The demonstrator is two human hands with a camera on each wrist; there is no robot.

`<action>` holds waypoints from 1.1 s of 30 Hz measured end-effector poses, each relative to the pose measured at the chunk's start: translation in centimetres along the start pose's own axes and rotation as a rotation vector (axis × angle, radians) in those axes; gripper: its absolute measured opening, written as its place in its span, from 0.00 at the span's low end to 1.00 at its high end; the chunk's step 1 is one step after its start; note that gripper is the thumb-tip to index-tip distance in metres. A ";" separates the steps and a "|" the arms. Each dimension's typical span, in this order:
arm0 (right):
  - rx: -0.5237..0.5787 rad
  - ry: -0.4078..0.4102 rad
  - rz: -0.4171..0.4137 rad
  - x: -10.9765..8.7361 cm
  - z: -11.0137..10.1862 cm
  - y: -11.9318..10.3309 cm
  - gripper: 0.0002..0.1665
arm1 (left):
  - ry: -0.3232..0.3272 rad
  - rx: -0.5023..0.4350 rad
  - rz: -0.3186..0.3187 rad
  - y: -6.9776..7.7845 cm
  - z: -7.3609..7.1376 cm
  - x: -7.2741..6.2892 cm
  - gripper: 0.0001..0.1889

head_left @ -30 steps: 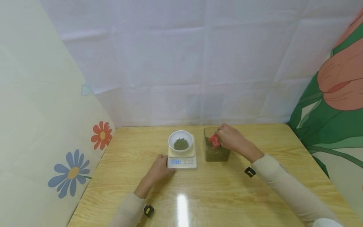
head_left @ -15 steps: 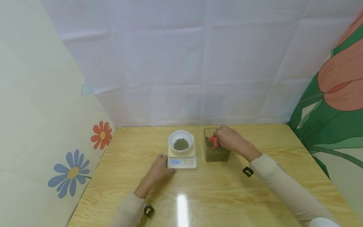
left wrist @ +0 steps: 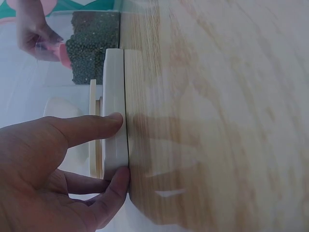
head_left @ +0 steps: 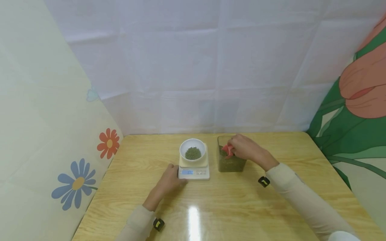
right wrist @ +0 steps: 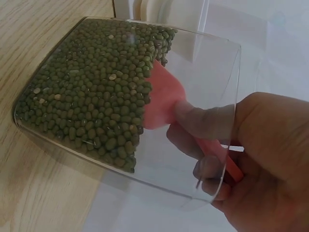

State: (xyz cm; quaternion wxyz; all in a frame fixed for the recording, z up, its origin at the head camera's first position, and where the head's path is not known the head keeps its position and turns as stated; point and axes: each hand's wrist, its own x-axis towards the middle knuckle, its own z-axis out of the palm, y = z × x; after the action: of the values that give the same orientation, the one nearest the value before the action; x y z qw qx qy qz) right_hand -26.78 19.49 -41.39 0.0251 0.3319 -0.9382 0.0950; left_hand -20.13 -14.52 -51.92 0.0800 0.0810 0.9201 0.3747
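My left hand grips the front left corner of a white kitchen scale; in the left wrist view its thumb presses the front side. On the scale's cream platform stands a white bowl with a small heap of mung beans. To the right, my right hand reaches into a clear square container of mung beans. It holds a pink scoop by the handle, thumb near the scoop's base. The scoop's front end is buried in the beans.
Everything stands on a wood-grain table. A white cloth hangs behind its far edge, with flower-patterned panels on the left and right. The scale and the container stand close together with a narrow gap between them.
My right hand with the scoop has shifted slightly down inside the container. The scale's lit digits appear to have changed. My left hand stays at the scale.
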 end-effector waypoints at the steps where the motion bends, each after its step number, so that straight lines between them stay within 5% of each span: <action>1: 0.001 0.000 -0.001 0.0 0.0 0.0 0.11 | -0.001 0.000 0.002 0.0 0.0 0.0 0.29; 33: -0.027 0.001 0.015 -0.2 0.4 0.6 0.09 | 0.004 0.013 0.006 0.0 0.0 0.0 0.28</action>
State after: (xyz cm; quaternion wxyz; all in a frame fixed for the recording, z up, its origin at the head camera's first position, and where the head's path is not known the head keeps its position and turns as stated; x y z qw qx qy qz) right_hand -26.95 19.99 -41.94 0.0295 0.3244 -0.9418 0.0827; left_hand -20.13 -14.56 -51.90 0.0765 0.0836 0.9224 0.3692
